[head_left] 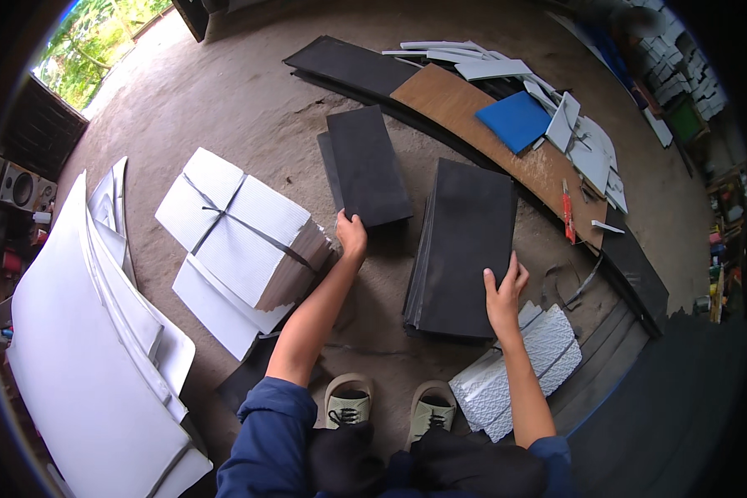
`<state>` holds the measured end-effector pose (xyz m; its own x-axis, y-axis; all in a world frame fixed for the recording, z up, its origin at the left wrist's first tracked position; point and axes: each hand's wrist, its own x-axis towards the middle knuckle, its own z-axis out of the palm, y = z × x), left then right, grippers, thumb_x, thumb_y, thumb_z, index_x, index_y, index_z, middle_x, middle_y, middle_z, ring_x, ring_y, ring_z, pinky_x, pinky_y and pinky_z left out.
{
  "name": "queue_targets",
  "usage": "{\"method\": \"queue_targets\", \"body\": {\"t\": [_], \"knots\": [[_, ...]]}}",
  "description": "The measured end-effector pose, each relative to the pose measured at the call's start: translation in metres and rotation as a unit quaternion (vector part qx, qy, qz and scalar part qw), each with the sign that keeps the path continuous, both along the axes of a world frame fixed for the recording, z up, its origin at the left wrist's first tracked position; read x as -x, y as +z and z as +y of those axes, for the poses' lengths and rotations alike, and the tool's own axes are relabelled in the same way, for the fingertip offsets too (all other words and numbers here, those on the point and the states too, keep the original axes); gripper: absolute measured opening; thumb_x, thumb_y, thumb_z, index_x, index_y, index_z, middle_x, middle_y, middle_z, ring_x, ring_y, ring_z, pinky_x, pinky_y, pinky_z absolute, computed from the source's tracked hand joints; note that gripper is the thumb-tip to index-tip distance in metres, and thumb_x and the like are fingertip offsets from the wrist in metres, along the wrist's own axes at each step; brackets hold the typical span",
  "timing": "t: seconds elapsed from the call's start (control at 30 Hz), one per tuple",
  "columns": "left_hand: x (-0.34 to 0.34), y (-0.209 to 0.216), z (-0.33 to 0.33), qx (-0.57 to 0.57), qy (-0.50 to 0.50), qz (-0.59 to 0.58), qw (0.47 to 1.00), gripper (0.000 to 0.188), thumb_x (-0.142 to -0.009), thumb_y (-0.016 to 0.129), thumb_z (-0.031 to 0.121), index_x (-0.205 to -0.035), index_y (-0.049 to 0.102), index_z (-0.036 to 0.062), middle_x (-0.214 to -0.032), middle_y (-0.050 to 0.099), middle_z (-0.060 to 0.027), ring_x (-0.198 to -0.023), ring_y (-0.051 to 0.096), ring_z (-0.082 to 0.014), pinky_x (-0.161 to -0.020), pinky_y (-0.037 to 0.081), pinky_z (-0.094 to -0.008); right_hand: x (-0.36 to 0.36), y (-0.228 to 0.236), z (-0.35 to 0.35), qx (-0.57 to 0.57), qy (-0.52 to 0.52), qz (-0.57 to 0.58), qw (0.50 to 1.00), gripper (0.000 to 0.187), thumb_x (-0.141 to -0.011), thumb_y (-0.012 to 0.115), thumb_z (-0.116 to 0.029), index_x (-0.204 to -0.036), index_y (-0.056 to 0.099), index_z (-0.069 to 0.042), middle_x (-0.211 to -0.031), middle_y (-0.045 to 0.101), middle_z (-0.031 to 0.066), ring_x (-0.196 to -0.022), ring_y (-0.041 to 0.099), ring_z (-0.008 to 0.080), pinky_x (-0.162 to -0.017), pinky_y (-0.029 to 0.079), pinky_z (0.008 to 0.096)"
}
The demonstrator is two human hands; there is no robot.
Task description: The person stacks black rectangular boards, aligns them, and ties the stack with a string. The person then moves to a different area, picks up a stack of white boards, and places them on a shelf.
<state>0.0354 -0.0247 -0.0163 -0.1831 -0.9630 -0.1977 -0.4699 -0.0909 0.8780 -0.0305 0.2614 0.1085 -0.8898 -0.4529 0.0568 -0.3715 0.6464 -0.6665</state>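
My left hand (351,234) is closed on the near left corner of a black rectangular sheet (367,162). Another dark sheet shows from under its left side. To the right stands a thick stack of black sheets (465,245), its edges slightly fanned on the left. My right hand (505,299) rests against the stack's right edge, thumb and fingers apart. Left of my left forearm sits a bundle of white ribbed sheets (241,224) tied crosswise with a dark strap. A loose white sheet (216,303) lies partly under the bundle.
Large white curved panels (91,349) lean at the left. A long brown board (465,108) on black strips carries a blue square (515,121), white offcuts (589,158) and a red cutter (567,212). A textured white block (523,373) lies by my right forearm. A person (631,58) is at far right.
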Motion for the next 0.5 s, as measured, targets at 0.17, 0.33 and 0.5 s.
{"method": "queue_targets", "body": {"t": [0.17, 0.33, 0.5], "knots": [[0.001, 0.018, 0.007, 0.008, 0.021, -0.125, 0.992, 0.057, -0.074, 0.06, 0.023, -0.12, 0.038, -0.0016, -0.118, 0.038, -0.0263, -0.111, 0.038, -0.0391, -0.093, 0.034, -0.0396, 0.002, 0.004, -0.002, -0.004, -0.003, -0.007, 1.0, 0.063, -0.085, 0.051, -0.025, -0.131, 0.018, 0.003, -0.121, 0.022, 0.024, -0.111, 0.027, 0.0385, -0.092, 0.03, 0.0458], [0.027, 0.025, 0.017, 0.016, 0.086, -0.313, 0.946, 0.089, -0.062, 0.074, 0.041, -0.125, 0.026, 0.0, -0.122, 0.031, -0.0203, -0.115, 0.03, -0.0363, -0.093, 0.034, -0.0411, 0.003, 0.002, -0.004, -0.018, -0.002, 0.012, 1.0, 0.063, -0.084, 0.052, -0.026, -0.13, 0.02, 0.004, -0.121, 0.023, 0.0245, -0.11, 0.029, 0.0385, -0.091, 0.032, 0.0454], [0.04, 0.051, 0.026, -0.034, 0.044, -0.307, 0.95, 0.093, -0.057, 0.078, 0.039, -0.122, 0.025, 0.0004, -0.12, 0.033, -0.0206, -0.113, 0.035, -0.0369, -0.092, 0.036, -0.0406, 0.003, -0.001, 0.001, -0.008, -0.013, 0.008, 1.0, 0.064, -0.084, 0.053, -0.026, -0.13, 0.021, 0.004, -0.12, 0.025, 0.0248, -0.11, 0.029, 0.0388, -0.092, 0.031, 0.0456]]}}
